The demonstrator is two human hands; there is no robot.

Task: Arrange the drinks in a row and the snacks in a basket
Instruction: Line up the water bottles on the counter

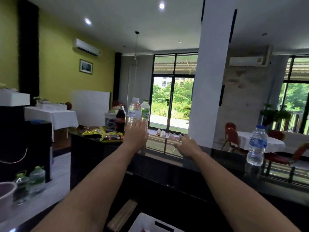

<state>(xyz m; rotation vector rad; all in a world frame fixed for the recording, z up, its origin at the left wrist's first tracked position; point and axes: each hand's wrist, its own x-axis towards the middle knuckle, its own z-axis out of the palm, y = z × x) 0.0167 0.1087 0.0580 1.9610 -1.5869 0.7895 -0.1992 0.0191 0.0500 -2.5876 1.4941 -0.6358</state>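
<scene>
Table (167, 164) top: dark, glossy, mirror-like. Right water bottle (256, 144): clear smooth plastic. Far white-capped bottle (134, 111) and green-label bottle (145, 109): same clear plastic. Cola bottle (120, 120): dark, shiny. Snack bags (112, 136): glossy crinkled wrapper. Near basket (145, 223): white plastic, matt. Far-left tablecloth (55, 116): white matt cloth.

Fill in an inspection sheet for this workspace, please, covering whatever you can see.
Surface: dark glossy counter, reflecting the windows.
Job's things: cola bottle, clear water bottle and green-label bottle upright, close together, far left; blue-label bottle upright alone at right; two snack packets lying by the cola bottle; white basket at the bottom edge, cropped.
Clutter: white tub behind the packets; two green-capped bottles lower left, off the counter.
Hands: left hand reaches to the clear water bottle, grip unclear; right hand hovers open over the counter.
Cables: nothing seen.
Surroundings: white column, glass doors, cloth-covered tables, red chairs.
</scene>
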